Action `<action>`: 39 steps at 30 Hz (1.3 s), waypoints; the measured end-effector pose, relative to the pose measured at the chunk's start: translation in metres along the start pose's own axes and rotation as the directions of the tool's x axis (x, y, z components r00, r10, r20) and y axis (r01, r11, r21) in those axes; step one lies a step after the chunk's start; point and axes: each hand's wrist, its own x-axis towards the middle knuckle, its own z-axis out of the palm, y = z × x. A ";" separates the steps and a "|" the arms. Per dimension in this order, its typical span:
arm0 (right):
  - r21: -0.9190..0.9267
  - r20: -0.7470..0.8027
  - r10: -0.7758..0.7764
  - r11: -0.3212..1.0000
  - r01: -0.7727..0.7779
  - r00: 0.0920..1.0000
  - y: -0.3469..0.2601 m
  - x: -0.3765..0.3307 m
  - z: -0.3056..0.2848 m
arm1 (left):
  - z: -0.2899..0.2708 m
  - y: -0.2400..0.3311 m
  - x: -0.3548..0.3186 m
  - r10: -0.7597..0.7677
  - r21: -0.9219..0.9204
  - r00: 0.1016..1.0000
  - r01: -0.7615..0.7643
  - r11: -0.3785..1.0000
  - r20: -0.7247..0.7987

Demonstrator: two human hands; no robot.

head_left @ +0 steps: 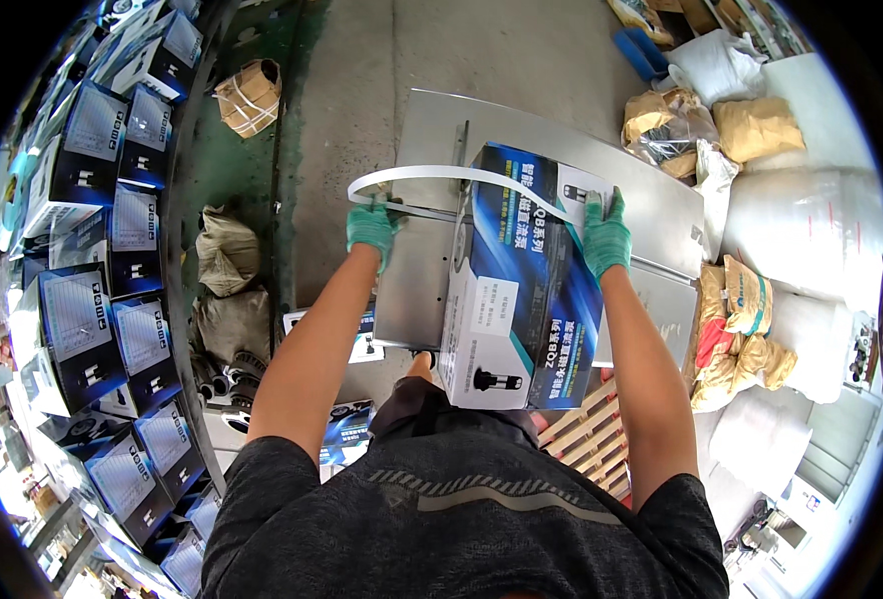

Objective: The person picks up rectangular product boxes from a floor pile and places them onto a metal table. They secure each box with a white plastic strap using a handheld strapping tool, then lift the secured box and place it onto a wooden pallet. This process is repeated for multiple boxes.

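Note:
A tall blue, black and white printed carton (521, 290) lies in front of me on a grey metal table. My left hand (371, 232), in a green glove, is left of the carton with its fingers closed around a white packing strap (411, 173). From there the strap bows up and across the carton's top to its right side; another stretch runs from the hand to the carton's left side. My right hand (607, 238), also gloved in green, rests against the carton's right edge, thumb and forefinger apart. The strap disappears beside this hand.
Stacked printed cartons (80, 324) line the left side. The metal table (431, 130) extends beyond the carton. A wooden pallet (593, 439) is below right. Sacks and wrapped bundles (751, 299) crowd the right. A strapped brown parcel (249, 98) sits on the floor, far left.

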 end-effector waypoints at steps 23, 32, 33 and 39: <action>0.006 0.037 0.008 1.000 -0.008 0.999 -0.005 0.002 -0.003 | 0.069 -0.008 -0.032 0.169 0.703 0.830 -0.544 0.457 0.532; 0.062 0.043 0.010 0.998 -0.013 0.999 0.000 -0.001 -0.006 | 0.001 -0.048 -0.137 0.011 0.823 0.947 -0.285 0.492 0.321; 0.058 0.047 0.008 0.998 -0.010 0.999 0.001 0.002 -0.006 | -0.004 -0.041 -0.163 -0.053 0.879 0.961 -0.225 0.420 0.272; 0.228 0.125 -0.013 0.974 -0.016 0.992 0.013 0.008 -0.011 | -0.069 -0.125 -0.206 -0.239 0.693 0.923 -0.040 0.720 0.301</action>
